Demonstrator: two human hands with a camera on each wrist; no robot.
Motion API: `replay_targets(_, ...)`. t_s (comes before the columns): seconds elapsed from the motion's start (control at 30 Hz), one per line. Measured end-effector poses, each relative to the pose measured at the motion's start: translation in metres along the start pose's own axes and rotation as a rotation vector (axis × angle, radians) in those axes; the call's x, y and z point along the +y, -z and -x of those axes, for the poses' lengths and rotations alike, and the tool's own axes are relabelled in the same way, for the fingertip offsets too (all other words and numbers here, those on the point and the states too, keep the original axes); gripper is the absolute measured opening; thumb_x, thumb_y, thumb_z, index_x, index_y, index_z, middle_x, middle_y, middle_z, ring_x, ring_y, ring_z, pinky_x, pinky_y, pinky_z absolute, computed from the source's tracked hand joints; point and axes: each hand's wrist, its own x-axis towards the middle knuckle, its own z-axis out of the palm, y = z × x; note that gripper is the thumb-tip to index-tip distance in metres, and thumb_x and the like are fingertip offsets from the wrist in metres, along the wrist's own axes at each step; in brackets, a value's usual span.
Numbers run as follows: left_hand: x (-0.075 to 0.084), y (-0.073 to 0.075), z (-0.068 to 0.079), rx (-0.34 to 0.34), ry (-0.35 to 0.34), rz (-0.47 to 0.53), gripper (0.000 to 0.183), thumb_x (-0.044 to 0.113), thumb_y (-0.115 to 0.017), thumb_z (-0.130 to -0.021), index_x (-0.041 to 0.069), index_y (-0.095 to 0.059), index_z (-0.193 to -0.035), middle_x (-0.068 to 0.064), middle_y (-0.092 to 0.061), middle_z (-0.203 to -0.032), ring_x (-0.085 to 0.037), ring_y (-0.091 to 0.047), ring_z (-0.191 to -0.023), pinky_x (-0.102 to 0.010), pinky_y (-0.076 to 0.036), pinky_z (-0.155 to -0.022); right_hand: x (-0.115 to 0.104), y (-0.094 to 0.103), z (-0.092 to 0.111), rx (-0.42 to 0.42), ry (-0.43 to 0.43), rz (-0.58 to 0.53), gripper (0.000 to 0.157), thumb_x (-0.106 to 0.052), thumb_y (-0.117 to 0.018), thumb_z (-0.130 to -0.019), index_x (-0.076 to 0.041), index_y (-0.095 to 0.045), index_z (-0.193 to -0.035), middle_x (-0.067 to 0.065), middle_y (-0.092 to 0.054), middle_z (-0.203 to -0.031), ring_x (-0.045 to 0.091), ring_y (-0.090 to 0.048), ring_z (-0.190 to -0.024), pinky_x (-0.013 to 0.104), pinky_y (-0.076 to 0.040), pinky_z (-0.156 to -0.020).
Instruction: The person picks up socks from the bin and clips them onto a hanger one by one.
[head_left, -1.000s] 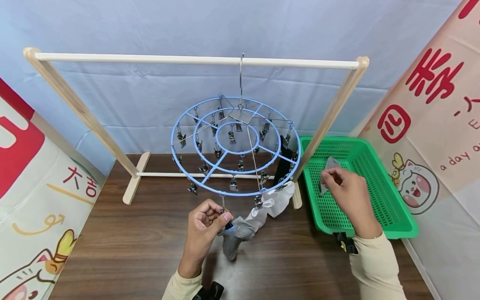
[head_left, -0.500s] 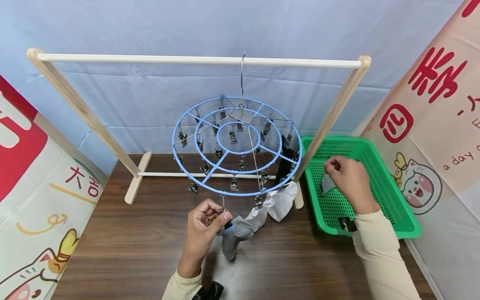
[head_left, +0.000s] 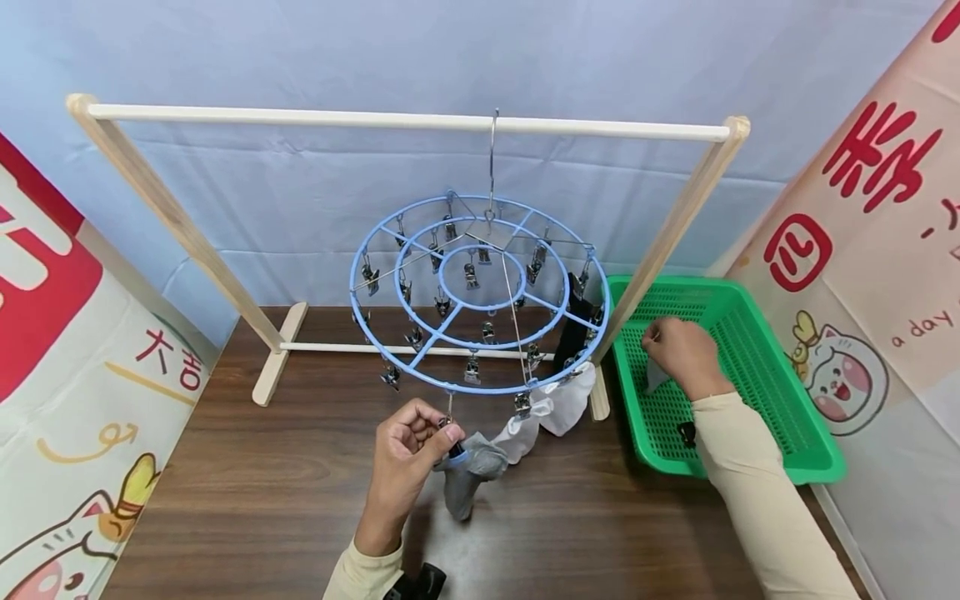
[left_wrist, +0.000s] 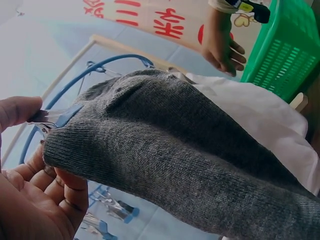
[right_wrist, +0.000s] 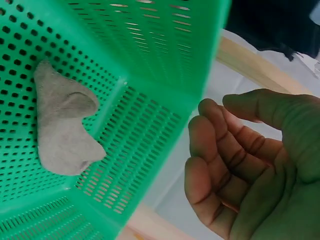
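Observation:
In the head view my left hand [head_left: 408, 450] pinches a metal clip with blue tips [head_left: 456, 451] hanging from the near rim of the round blue sock hanger [head_left: 416, 375]. A dark grey sock [left_wrist: 165, 150] hangs in that clip, its cuff close to my fingers in the left wrist view. My right hand [head_left: 686, 358] is over the green basket [head_left: 813, 442], its fingers loosely curled with nothing between them. A light grey sock [right_wrist: 67, 125] lies in the basket, apart from that hand in the right wrist view and partly hidden by it in the head view.
White socks [head_left: 566, 404] and a black sock [head_left: 572, 333] hang at the hanger's right side. Several bare clips dangle from its rings. A wooden rack [head_left: 300, 117] carries the hanger by a metal hook. The rack's right post stands beside the basket.
My right hand has shifted slightly farther over the basket, covering more of the grey sock. My left hand keeps its pinch on the clip. The head view has turned slightly.

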Motion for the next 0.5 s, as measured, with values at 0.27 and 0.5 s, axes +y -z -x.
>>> replay_targets(0.27, -0.001, 0.0, 0.0, -0.01, -0.016, 0.015, 0.009, -0.012, -0.062, -0.085, -0.013, -0.053, -0.086, -0.004, -0.07, -0.08, -0.009, -0.062, -0.069, -0.018, -0.049, -0.059, 0.013, -0.019, -0.011, -0.087, -0.057, 0.046, 0.02, -0.011, -0.056, -0.092, 0.001, -0.067, -0.081, 0.016, -0.059, -0.078, 0.022, -0.052, -0.057, 0.037, -0.041, -0.047)
replay_targets(0.5, -0.001, 0.001, 0.0, -0.001, 0.005, -0.005, 0.009, -0.011, -0.062, -0.085, -0.012, -0.054, -0.086, -0.005, -0.07, -0.078, -0.007, -0.06, -0.065, -0.017, -0.045, -0.054, 0.022, -0.026, -0.02, -0.333, -0.188, 0.022, 0.025, -0.008, -0.046, -0.097, 0.01, -0.061, -0.106, 0.032, -0.055, -0.107, 0.036, -0.055, -0.08, 0.04, -0.043, -0.06)
